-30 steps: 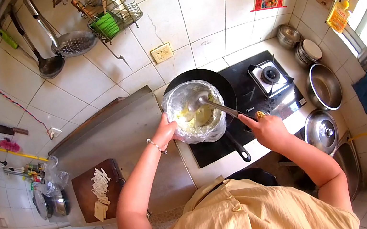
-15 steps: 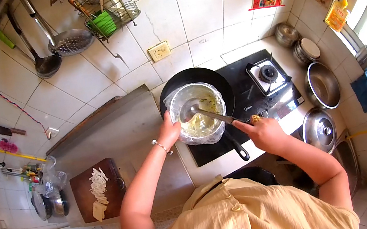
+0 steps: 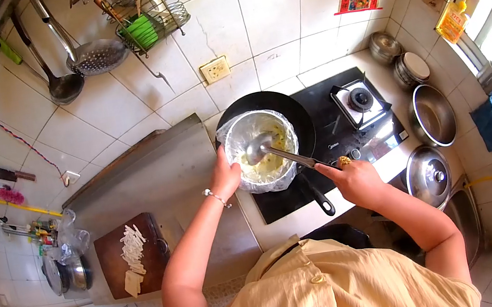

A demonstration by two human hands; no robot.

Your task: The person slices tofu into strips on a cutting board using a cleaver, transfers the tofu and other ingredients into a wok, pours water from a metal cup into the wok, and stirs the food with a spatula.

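Note:
My left hand (image 3: pixel 224 175) grips the left rim of a bowl (image 3: pixel 250 186) lined with clear plastic. The bowl is over the near left part of a black frying pan (image 3: pixel 299 109), whose handle points toward me. In my right hand (image 3: pixel 355 181) is the handle of a metal ladle (image 3: pixel 289 155). The ladle's head is inside the bowl, among a pale yellowish mixture (image 3: pixel 274 165) with green bits. Whether the bowl touches the pan cannot be seen.
A bare gas burner (image 3: pixel 360 99) is right of the pan. Steel basin (image 3: pixel 432 116) and pot lid (image 3: pixel 429 177) stand further right. At left, a cutting board (image 3: pixel 110 254) holds pale strips. Ladles and a skimmer (image 3: pixel 99 56) hang on the wall.
The ladle has moved about within the mixture, and its head lies differently in the bowl. The bowl has shifted slightly, with my left hand still on its rim.

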